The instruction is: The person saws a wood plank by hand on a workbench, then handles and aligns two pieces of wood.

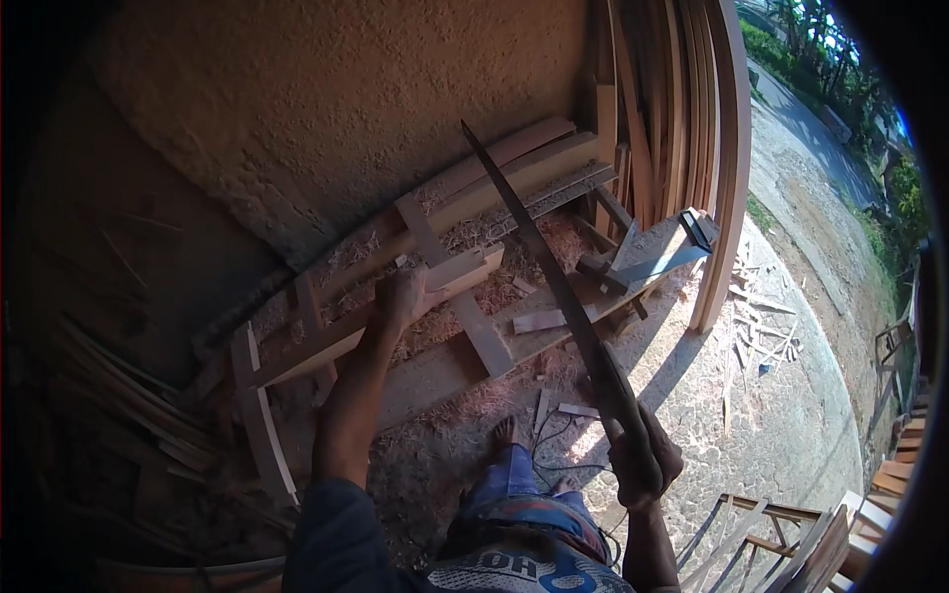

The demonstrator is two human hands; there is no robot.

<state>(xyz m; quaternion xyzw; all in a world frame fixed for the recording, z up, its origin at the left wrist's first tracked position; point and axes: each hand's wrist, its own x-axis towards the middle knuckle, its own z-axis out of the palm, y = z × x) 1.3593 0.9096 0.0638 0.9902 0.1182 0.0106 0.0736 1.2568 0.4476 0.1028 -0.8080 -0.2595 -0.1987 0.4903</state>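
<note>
The right grip [643,463] is wrapped all the way around the handle of a handsaw [560,284]. The saw's long, thin blade points up and to the left, toward the rough wall [346,109]. In this view, the blade passes just to the right of the end of a wooden beam [463,274]. The left grip [400,295] is closed over that beam, near its far end, which has a notch cut in it. How hard it squeezes, I cannot tell. The beam lies across short wooden crosspieces [484,341] on the low wooden tabletop [420,388]. Curly wood shavings [559,240] are all around. Tall boards [682,119] lean up at the far right. A bare foot [504,432] stands on the ground [692,450], where sunlight falls in bright patches.
</note>
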